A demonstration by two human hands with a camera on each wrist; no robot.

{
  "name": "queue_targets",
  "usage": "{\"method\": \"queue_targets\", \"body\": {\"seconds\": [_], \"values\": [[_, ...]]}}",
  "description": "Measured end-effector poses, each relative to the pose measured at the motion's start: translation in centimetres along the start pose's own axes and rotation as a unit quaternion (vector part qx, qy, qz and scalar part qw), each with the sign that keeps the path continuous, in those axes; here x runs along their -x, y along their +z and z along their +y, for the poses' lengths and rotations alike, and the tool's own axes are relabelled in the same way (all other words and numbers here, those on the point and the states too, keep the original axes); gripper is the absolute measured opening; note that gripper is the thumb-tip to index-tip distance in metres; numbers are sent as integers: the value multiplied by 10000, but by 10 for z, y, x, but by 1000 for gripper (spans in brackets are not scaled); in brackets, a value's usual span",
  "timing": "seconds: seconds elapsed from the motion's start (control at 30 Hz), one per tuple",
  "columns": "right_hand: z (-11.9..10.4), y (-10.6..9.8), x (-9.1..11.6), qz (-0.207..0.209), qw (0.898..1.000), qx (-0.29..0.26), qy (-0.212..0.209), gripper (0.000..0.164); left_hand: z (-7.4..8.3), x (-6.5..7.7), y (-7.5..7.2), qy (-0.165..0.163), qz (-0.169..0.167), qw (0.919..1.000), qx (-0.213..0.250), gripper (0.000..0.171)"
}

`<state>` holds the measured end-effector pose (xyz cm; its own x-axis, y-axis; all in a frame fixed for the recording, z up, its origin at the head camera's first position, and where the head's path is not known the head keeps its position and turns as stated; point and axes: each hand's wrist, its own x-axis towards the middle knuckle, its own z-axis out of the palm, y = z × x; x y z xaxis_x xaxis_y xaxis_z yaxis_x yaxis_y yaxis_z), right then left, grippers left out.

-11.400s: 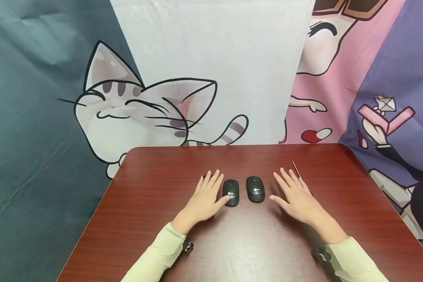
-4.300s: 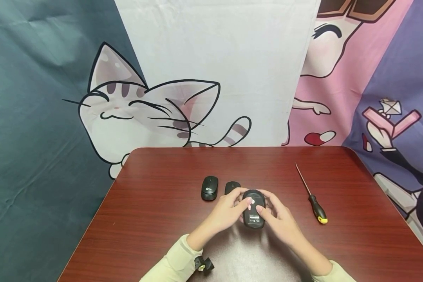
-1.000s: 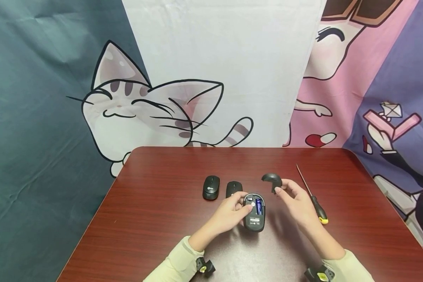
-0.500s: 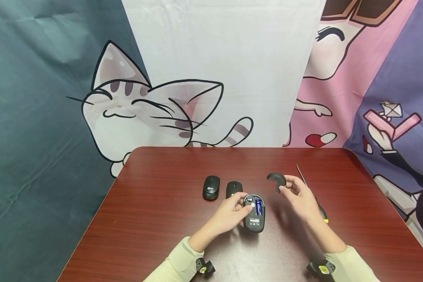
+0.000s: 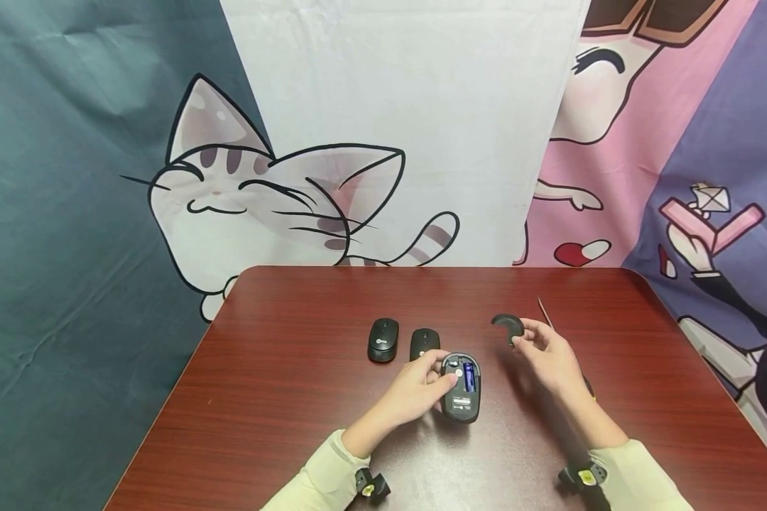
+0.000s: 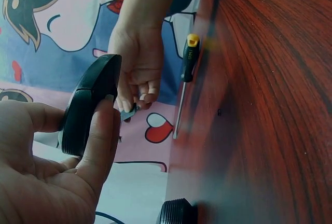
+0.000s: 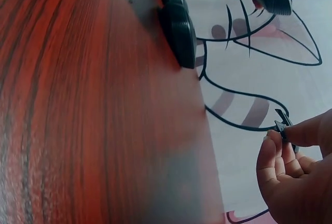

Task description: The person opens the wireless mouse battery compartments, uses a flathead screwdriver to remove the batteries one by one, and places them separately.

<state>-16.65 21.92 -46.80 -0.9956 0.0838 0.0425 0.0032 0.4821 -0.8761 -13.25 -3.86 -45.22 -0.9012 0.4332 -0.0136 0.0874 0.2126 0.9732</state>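
Note:
My left hand (image 5: 415, 387) grips a black wireless mouse (image 5: 461, 410) with its underside up, above the table's middle. The mouse's battery compartment is uncovered, and a blue battery (image 5: 469, 377) lies inside. In the left wrist view the mouse (image 6: 92, 97) is seen edge-on between thumb and fingers of the left hand (image 6: 67, 182). To the right, my right hand (image 5: 557, 363) pinches a curved black mouse cover (image 5: 510, 323), held up off the table. The right wrist view shows that cover (image 7: 281, 125) at the fingertips, partly hidden by the right hand (image 7: 301, 177).
Two more black mice stand on the dark red table (image 5: 268, 397): one mouse (image 5: 383, 341) at left, another mouse (image 5: 425, 340) partly behind my left hand. A screwdriver (image 6: 190, 58) with a black and yellow handle lies at right, largely hidden under my right arm in the head view.
Both hands were open at first, then held the closed mouse upside down. Its cover came off; over the last second my right hand carried the cover rightward. The left hand barely moved.

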Motion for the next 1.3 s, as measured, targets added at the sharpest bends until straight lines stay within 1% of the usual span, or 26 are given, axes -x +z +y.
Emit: {"method": "queue_targets", "body": {"seconds": [0.33, 0.6, 0.7, 0.93, 1.1, 1.3], "values": [[10, 1, -7, -74, 9999, -149, 21, 40, 0, 1, 0, 24, 3, 10000, 1, 37], [18, 7, -17, -205, 9996, 53, 160, 41, -2, 0, 2, -73, 28, 10000, -43, 35], [21, 10, -22, -317, 9994, 37, 165, 40, -2, 0, 2, -73, 41, 9999, -64, 35], [27, 18, -31, -490, 9981, 322, 189, 41, -1, 2, 1, -21, 30, 10000, 32, 37], [27, 21, -34, -556, 9971, 461, 223, 40, -2, 3, 2, -84, -10, 9999, 122, 39], [26, 23, -39, -600, 9938, 934, 97, 37, -3, 2, 2, -98, -12, 9998, 158, 37]]}}
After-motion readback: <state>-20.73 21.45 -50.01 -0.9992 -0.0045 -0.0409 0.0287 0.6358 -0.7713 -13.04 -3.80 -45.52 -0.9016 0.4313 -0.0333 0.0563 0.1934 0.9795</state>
